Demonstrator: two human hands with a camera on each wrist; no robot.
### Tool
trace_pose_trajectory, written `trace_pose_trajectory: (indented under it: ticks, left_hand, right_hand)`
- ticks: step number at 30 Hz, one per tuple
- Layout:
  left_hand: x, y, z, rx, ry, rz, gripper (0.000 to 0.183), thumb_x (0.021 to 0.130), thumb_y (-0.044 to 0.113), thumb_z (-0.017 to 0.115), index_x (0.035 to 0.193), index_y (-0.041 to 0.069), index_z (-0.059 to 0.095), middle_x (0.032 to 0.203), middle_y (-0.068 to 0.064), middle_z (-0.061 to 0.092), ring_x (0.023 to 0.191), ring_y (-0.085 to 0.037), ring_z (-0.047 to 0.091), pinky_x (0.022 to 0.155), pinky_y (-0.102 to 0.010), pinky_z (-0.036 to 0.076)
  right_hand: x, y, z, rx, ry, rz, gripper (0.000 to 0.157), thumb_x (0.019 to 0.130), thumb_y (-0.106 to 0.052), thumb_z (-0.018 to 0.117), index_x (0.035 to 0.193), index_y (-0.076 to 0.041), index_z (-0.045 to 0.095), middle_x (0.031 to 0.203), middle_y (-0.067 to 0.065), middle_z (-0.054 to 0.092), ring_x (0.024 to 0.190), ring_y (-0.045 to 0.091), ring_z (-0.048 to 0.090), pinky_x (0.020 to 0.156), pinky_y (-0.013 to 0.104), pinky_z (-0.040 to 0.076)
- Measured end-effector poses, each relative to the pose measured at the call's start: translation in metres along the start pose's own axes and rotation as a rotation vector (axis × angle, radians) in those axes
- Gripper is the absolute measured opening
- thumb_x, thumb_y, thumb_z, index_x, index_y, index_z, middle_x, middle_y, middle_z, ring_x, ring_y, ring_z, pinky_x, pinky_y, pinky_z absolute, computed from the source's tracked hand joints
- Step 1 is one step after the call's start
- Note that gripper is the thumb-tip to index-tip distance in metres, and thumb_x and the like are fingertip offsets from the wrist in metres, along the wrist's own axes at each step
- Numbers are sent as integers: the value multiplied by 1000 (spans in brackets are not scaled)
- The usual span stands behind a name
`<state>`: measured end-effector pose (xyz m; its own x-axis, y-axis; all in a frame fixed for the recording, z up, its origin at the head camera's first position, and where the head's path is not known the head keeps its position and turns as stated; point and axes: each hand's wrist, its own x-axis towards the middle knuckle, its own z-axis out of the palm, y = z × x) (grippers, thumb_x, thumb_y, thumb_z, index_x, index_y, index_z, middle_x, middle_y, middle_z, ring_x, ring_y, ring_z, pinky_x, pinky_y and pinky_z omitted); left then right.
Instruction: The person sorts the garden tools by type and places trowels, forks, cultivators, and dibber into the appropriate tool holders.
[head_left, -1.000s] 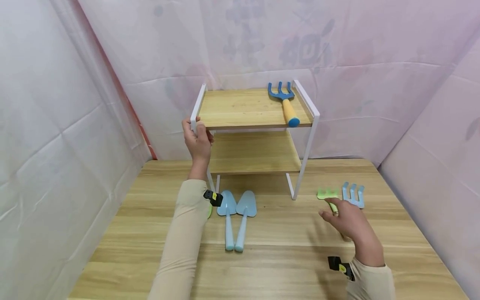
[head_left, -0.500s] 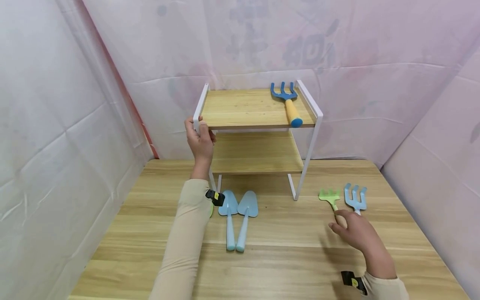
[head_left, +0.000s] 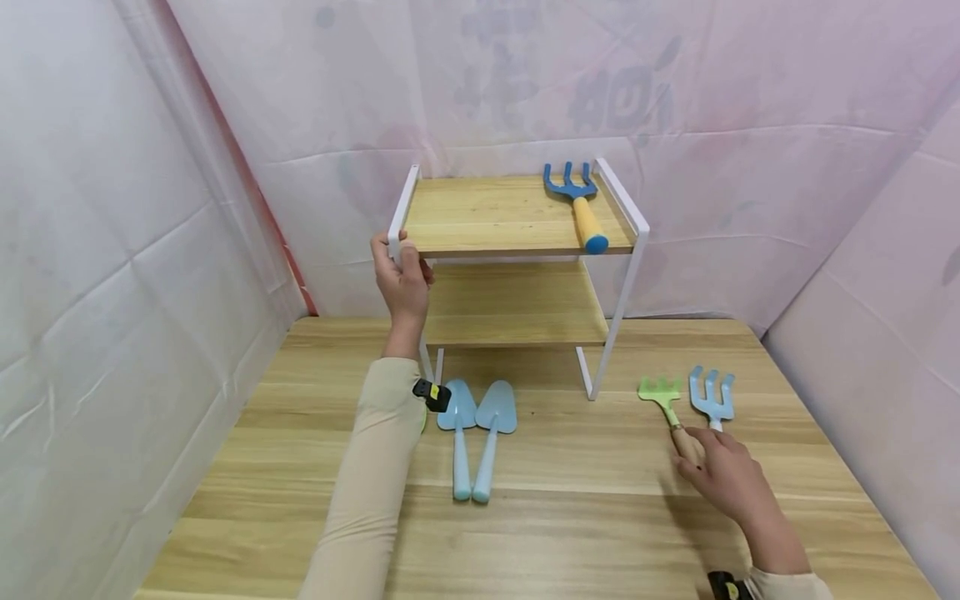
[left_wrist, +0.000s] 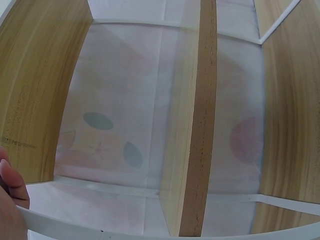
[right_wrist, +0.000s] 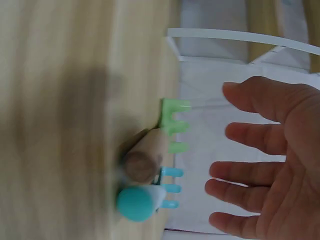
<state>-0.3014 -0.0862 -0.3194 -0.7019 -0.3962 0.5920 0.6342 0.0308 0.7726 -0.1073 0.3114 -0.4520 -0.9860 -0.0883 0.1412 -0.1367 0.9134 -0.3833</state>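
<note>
My left hand (head_left: 402, 279) grips the front left corner of a two-tier wooden shelf (head_left: 487, 212) with a white metal frame, fingers curled round the post. Over the table at right hovers my right hand (head_left: 723, 475), its fingers spread and apart from the tools in the right wrist view. Below it lie a green hand rake (head_left: 663, 398) with a wooden handle and a light blue hand rake (head_left: 711, 400), its handle hidden by the hand in the head view. A dark blue hand rake (head_left: 573, 190) with a yellow handle rests on the top shelf.
Two light blue trowels (head_left: 495, 410) lie side by side before the shelf. A green thing (head_left: 423, 419) is mostly hidden behind the left sleeve. White sheeting (head_left: 480, 83) hangs round the wooden table (head_left: 577, 533).
My right hand has drawn back toward the table's near right, uncovering more of the green rake and its handle. My left hand keeps its grip on the shelf.
</note>
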Motion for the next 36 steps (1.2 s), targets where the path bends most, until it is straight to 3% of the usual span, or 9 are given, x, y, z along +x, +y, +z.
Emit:
trace_pose_trajectory:
  ticks: [5, 9, 18, 25, 29, 31, 36]
  left_hand:
    - [0, 1, 0, -1, 14, 30, 19, 91, 23, 43, 105, 11, 46, 52, -3, 46, 42, -12, 44, 38, -27, 42]
    - [-1, 2, 2, -13, 10, 51, 19, 91, 24, 43, 104, 11, 46, 52, -3, 45, 41, -12, 44, 37, -27, 42]
    - [-3, 1, 5, -7, 0, 53, 22, 92, 25, 44, 106, 9, 46, 53, -1, 46, 42, -11, 45, 38, -28, 43]
    - [-3, 1, 7, 5, -2, 54, 22, 92, 27, 44, 106, 10, 47, 53, -3, 47, 42, -13, 45, 38, -39, 44]
    - [-4, 2, 7, 6, 3, 56, 22, 91, 28, 43, 105, 11, 47, 53, 0, 46, 42, -11, 45, 38, -33, 44]
    - [-5, 11, 7, 8, 2, 59, 22, 92, 22, 43, 106, 6, 47, 53, -2, 46, 42, -12, 45, 39, -30, 44]
    - [-1, 11, 2, 6, 0, 57, 24, 92, 21, 43, 107, 3, 46, 51, -5, 46, 41, -13, 45, 39, -28, 42]
  right_hand:
    - [-3, 6, 6, 30, 77, -55, 45, 81, -11, 70, 118, 9, 53, 106, 32, 54, 94, 55, 49, 64, 63, 43]
    - [-5, 11, 13, 82, 129, -47, 42, 82, -10, 69, 116, 10, 54, 106, 34, 54, 94, 54, 49, 70, 63, 40]
    - [-13, 12, 28, 217, 219, 175, 45, 90, -17, 59, 120, 15, 48, 108, 37, 53, 93, 49, 54, 71, 59, 43]
    - [-12, 11, 30, 252, 203, 328, 52, 91, -22, 56, 126, 14, 43, 110, 37, 53, 93, 47, 57, 73, 55, 46]
    - [-10, 11, 29, 255, 171, 422, 54, 91, -27, 54, 128, 11, 43, 112, 34, 54, 95, 45, 57, 72, 52, 45]
    - [-8, 11, 30, 257, 159, 445, 55, 91, -29, 53, 129, 10, 43, 113, 33, 54, 96, 44, 57, 71, 50, 45]
    - [-1, 10, 37, 281, 193, 439, 52, 90, -25, 55, 128, 10, 44, 111, 32, 56, 96, 43, 58, 73, 50, 46]
